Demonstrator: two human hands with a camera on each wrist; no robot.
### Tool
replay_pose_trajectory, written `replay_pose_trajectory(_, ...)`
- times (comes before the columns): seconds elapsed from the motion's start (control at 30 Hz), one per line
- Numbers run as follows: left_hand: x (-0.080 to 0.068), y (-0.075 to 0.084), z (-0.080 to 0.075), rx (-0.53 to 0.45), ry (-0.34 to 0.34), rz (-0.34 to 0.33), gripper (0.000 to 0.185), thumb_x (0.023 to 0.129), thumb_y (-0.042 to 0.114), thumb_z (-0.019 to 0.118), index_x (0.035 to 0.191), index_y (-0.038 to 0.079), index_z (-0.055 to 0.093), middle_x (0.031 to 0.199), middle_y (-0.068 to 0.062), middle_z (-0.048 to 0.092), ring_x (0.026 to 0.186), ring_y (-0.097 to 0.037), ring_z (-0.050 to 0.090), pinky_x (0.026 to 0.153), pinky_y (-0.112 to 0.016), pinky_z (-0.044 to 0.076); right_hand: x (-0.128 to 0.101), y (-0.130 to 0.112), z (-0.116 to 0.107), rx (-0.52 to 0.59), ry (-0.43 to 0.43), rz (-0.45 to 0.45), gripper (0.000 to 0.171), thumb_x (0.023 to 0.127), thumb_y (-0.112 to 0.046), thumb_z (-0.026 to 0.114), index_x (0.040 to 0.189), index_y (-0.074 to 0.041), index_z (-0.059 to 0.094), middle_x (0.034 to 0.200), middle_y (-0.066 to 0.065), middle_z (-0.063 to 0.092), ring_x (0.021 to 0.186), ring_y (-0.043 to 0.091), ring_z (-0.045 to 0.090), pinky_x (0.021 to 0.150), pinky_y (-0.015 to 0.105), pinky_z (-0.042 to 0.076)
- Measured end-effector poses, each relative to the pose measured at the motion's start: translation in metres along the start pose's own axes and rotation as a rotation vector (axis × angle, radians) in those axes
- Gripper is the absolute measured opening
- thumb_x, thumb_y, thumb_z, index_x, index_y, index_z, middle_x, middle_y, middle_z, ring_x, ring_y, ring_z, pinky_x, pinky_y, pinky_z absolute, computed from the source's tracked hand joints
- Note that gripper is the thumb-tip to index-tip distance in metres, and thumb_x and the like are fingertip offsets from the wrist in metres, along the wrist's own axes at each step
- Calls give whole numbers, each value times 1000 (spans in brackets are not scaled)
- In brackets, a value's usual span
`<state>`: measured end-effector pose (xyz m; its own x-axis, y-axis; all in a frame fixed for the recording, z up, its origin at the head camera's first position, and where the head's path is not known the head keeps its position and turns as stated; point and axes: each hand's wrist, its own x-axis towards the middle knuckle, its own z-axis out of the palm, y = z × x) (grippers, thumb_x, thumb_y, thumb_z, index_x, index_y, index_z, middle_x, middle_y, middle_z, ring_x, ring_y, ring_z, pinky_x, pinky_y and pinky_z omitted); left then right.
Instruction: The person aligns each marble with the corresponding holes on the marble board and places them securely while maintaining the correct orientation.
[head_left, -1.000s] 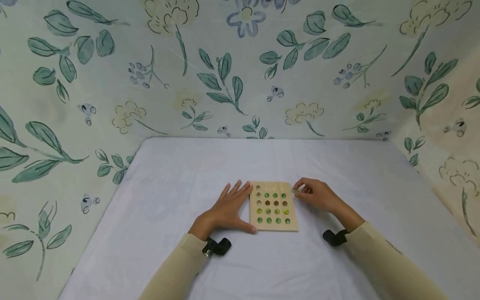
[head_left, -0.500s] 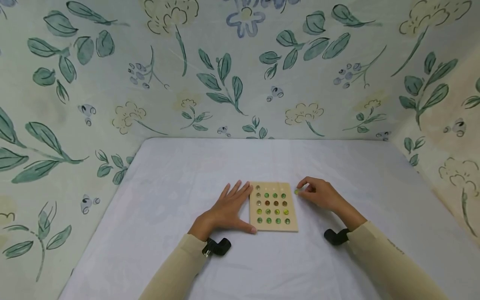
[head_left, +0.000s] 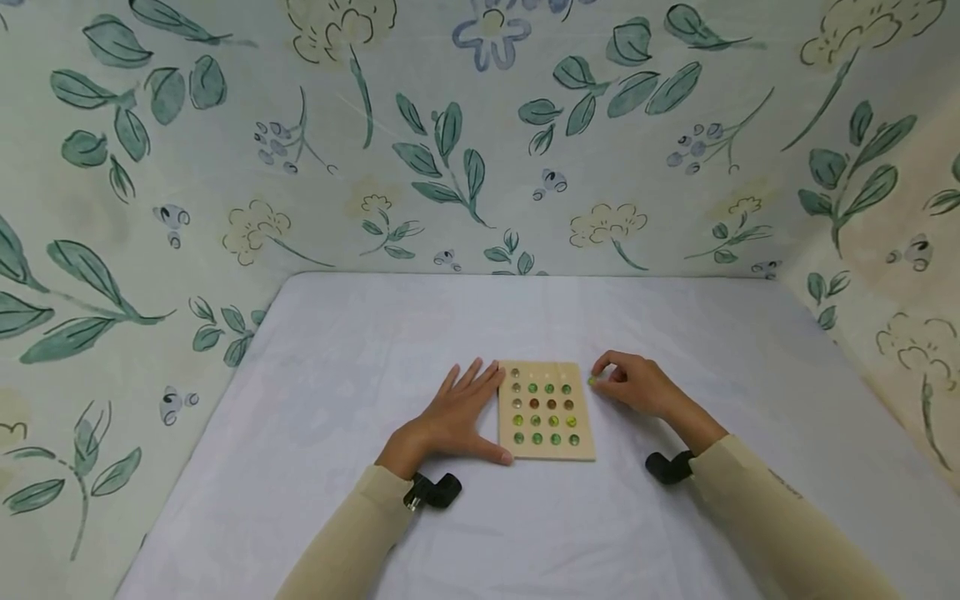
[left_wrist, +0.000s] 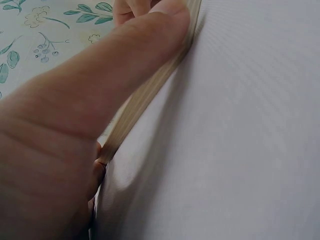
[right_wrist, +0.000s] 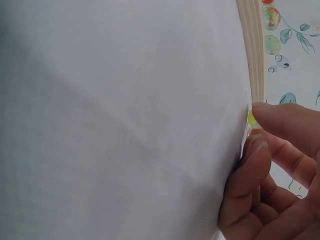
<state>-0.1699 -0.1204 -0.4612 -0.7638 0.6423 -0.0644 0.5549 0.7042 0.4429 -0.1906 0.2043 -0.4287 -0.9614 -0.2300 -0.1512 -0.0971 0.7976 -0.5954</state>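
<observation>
A pale wooden board lies on the table, with rows of glass marbles in its hollows: clear ones down the left column, then green, brown, yellow-green and green rows. Its far row holds one clear marble; the other hollows there hold none. My left hand rests with spread fingers along the board's left edge, thumb at the near left corner. Just off the board's right edge, my right hand pinches a yellow-green marble between thumb and finger, low by the cloth.
A white cloth covers the table. Behind and at the sides stand floral-patterned walls. Black camera mounts sit at the left wrist and the right wrist.
Compared with one second ago, my right fingertips have drawn slightly right, and the yellow-green marble shows more clearly between them. My left hand and the board stay in place.
</observation>
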Motion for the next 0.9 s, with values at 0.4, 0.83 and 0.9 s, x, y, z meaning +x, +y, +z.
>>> replay_pose_trajectory(0.4, 1, 0, 0, 2, 4, 4, 129, 63, 80, 67, 156, 14, 8, 162, -2, 3, 148, -24, -5, 117, -48, -7, 1, 1, 1, -14, -2, -2, 13, 91, -19, 67, 101, -13, 64, 70, 4, 55, 60, 17, 48, 53, 27, 40)
replay_pose_trajectory(0.83, 1, -1, 1, 4, -1, 1, 129, 63, 81, 66, 156, 15, 7, 162, -1, 2, 148, -23, -6, 117, -48, -7, 2, 3, 1, -4, -10, 9, 13, 90, -20, 68, 100, -13, 64, 71, 4, 57, 60, 18, 50, 53, 28, 42)
replay_pose_trajectory(0.9, 1, -1, 1, 8, -4, 0, 129, 63, 81, 65, 156, 15, 6, 162, 0, 1, 148, -23, -6, 117, -48, -8, 2, 3, 0, 3, -11, 10, 13, 90, -20, 68, 100, -13, 64, 71, 4, 57, 60, 18, 50, 53, 29, 42)
